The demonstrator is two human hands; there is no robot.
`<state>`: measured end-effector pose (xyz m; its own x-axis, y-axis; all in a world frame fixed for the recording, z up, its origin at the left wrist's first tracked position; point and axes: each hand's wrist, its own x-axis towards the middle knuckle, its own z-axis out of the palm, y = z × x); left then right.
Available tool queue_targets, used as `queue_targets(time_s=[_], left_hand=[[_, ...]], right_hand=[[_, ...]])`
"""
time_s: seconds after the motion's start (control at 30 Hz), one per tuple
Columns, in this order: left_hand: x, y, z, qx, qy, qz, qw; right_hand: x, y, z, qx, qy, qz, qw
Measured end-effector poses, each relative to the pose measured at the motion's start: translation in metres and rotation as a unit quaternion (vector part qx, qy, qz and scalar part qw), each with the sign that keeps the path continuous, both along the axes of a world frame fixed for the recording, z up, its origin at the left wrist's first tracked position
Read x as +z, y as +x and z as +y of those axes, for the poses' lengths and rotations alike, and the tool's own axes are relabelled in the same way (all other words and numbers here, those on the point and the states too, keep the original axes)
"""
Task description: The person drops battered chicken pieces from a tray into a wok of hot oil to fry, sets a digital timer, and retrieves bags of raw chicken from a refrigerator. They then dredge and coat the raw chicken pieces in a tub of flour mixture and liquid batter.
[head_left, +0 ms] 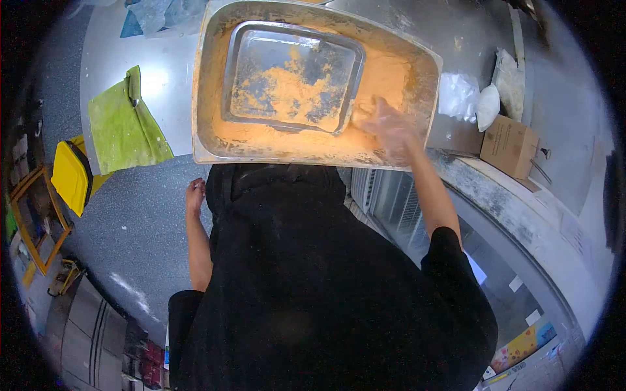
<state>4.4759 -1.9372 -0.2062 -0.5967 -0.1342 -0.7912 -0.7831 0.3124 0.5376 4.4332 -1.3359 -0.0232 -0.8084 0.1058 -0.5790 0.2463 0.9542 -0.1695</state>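
Observation:
A large rectangular tub point(424, 98) with orange powder point(385, 75) in it stands on the metal table. Inside it lies a metal tray point(229, 75) dusted with orange powder. Over the powder at the tub's right front, my right hand point(390, 130) is blurred by motion, close to the tray's lower right corner; its finger shape and anything in it cannot be made out. My left hand point(196, 193) hangs below the table edge, left of my black apron, with its fingers curled and partly hidden.
A green cloth point(124, 127) lies left of the tub on the metal table point(107, 58). Farther left is a yellow bin lid point(70, 178). To the right are clear plastic point(458, 96), a white bag point(488, 107) and a cardboard box point(508, 146).

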Motion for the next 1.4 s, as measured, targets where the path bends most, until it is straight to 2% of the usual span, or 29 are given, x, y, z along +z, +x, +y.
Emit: queue_targets(time_s=[0.03,0.1,0.13,0.2,0.23,0.3,0.37,0.47,0.57,0.67,0.77,0.8,0.83,0.9,0.97,1.03,1.1,1.17,1.27,1.37,1.4], left_hand=[[-0.003,-0.001,0.003,0.006,0.006,0.004,1.000],[-0.011,-0.003,0.000,0.006,0.016,-0.005,1.000],[-0.013,-0.005,-0.002,0.008,0.020,-0.006,1.000],[-0.007,-0.010,0.002,0.001,0.011,-0.006,1.000],[-0.003,-0.010,0.002,-0.003,0.007,-0.008,1.000],[-0.003,-0.012,0.004,-0.005,-0.001,-0.010,1.000],[0.002,-0.010,0.002,-0.015,-0.014,-0.019,1.000],[0.000,-0.012,0.004,-0.026,-0.020,-0.020,0.999],[-0.010,-0.013,-0.004,-0.016,-0.005,-0.008,1.000],[-0.012,-0.010,-0.002,-0.015,0.000,-0.007,1.000],[-0.010,-0.012,-0.005,-0.043,-0.018,-0.018,0.999],[-0.017,-0.010,-0.009,-0.051,-0.021,-0.024,0.998],[-0.017,-0.012,-0.008,-0.059,-0.024,-0.029,0.998],[-0.016,-0.012,-0.006,-0.021,0.006,-0.011,1.000],[-0.016,-0.014,-0.006,-0.005,0.018,-0.007,1.000],[-0.017,-0.012,-0.012,-0.012,0.010,-0.023,1.000],[-0.007,-0.011,-0.007,-0.007,-0.003,-0.025,1.000],[-0.005,-0.008,-0.004,-0.014,-0.006,-0.016,1.000],[-0.010,-0.001,-0.005,-0.025,-0.004,0.003,1.000],[-0.004,-0.002,0.003,-0.025,-0.006,-0.003,1.000],[-0.001,-0.001,0.005,-0.024,0.000,-0.001,1.000]], right_hand=[[-0.004,0.003,-0.013,0.096,0.045,0.034,0.994],[-0.035,0.016,-0.005,0.015,-0.051,0.070,0.996],[-0.077,0.020,0.019,-0.160,-0.189,0.075,0.966],[-0.077,0.014,0.025,-0.309,-0.241,0.067,0.918],[-0.029,0.004,0.009,-0.290,-0.162,0.057,0.941],[-0.011,-0.008,0.006,-0.240,-0.069,0.054,0.967],[-0.034,-0.007,0.012,-0.192,-0.046,0.060,0.978],[-0.038,-0.018,-0.001,-0.122,0.065,0.055,0.989],[-0.010,-0.029,-0.001,-0.182,-0.061,-0.094,0.977],[-0.052,0.004,0.021,-0.260,-0.283,-0.006,0.923],[-0.027,-0.010,0.002,-0.156,-0.138,-0.067,0.976],[-0.033,-0.012,-0.003,-0.085,-0.076,-0.077,0.990],[-0.037,-0.019,-0.008,-0.013,-0.013,-0.085,0.996],[-0.032,-0.016,-0.012,0.019,0.045,-0.056,0.997],[0.005,-0.015,-0.027,-0.052,0.034,0.020,0.998],[-0.034,0.003,0.010,-0.092,-0.012,0.007,0.996],[-0.027,-0.001,0.013,-0.089,-0.040,-0.054,0.994],[0.048,-0.023,-0.016,-0.052,-0.044,-0.158,0.985],[0.017,-0.001,-0.005,-0.155,-0.185,-0.198,0.950],[0.006,0.002,0.000,0.040,-0.150,-0.091,0.984],[0.005,0.004,0.001,0.064,-0.130,-0.124,0.982]])
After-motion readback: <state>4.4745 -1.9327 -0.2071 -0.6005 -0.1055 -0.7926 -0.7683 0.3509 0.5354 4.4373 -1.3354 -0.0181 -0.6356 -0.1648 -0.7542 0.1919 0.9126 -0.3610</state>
